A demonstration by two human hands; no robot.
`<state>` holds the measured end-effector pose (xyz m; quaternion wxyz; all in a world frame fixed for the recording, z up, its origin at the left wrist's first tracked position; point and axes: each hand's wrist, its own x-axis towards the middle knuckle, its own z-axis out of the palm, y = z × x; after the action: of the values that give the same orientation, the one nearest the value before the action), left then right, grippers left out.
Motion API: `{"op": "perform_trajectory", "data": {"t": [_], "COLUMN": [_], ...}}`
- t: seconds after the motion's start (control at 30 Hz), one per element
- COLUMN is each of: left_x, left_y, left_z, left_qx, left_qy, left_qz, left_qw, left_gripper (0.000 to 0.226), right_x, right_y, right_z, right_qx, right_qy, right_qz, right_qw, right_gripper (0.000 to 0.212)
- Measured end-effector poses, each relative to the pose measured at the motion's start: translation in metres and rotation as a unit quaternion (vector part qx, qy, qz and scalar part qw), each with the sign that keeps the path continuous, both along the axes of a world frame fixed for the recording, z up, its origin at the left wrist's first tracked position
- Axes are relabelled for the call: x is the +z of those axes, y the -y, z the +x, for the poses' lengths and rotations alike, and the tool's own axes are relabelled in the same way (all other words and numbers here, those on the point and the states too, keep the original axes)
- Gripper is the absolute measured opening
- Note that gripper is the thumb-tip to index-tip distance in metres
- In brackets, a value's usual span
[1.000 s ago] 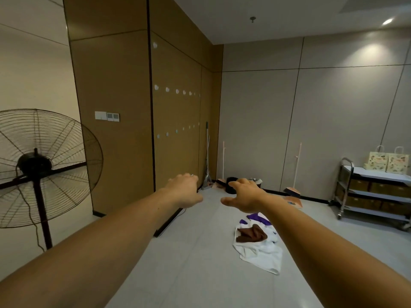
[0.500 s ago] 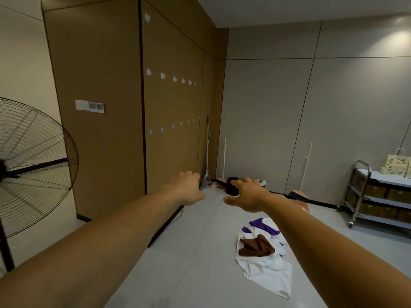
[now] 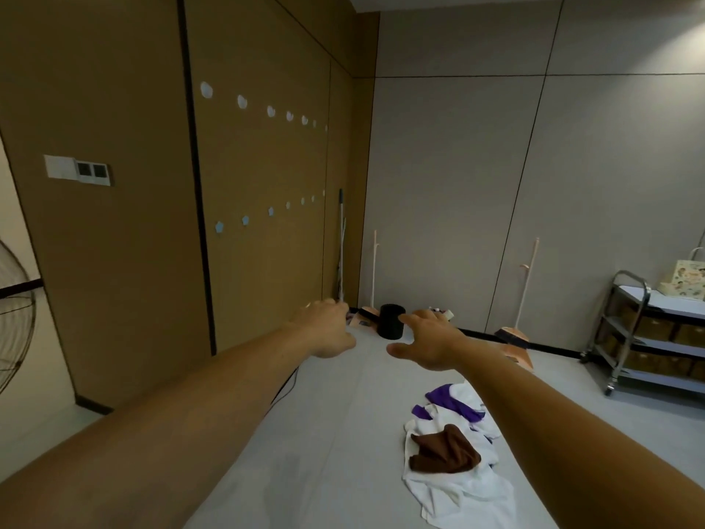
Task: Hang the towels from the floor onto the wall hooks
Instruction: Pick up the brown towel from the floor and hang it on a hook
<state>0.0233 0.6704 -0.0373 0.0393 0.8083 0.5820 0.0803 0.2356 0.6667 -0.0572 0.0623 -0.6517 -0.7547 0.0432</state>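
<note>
Both grips are empty, left hand (image 3: 328,330) and right hand (image 3: 431,343) stretched forward with loose fingers, while the towels (image 3: 454,463) lie heaped on the floor (image 3: 305,452) below the right arm, so nothing is picked up yet; stooping to grasp one likely comes next, before reaching the wall hooks (image 3: 244,103).

Room interior, dim. Left: brown panelled wall (image 3: 114,89) with a white switch plate (image 3: 78,172). Far and right: grey panelled wall (image 3: 450,177). Pale grey smooth floor (image 3: 335,433). Far corner: black cylindrical bin (image 3: 391,321), long-handled mop (image 3: 342,242), two pale pink brooms (image 3: 528,276). Far right: steel tiered trolley (image 3: 644,330) bearing a patterned paper bag (image 3: 684,285). Left edge: black wire-caged fan (image 3: 15,318). Light glows on the wall at upper right.
</note>
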Motion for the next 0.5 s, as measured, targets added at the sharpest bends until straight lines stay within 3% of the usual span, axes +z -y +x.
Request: {"op": "perform_trajectory", "data": {"t": [0.5], "left_x": [-0.016], "left_y": [-0.308], "left_z": [0.032], "left_qx": [0.004], "left_qy": [0.019], "left_qz": [-0.021], "left_qw": [1.000], "left_gripper": [0.062], "right_x": [-0.005], "right_y": [-0.297], "right_z": [0.032], "right_qx": [0.000], "right_qy": [-0.001], "right_qz": [-0.020], "right_qw": [1.000], "right_gripper": [0.073]}}
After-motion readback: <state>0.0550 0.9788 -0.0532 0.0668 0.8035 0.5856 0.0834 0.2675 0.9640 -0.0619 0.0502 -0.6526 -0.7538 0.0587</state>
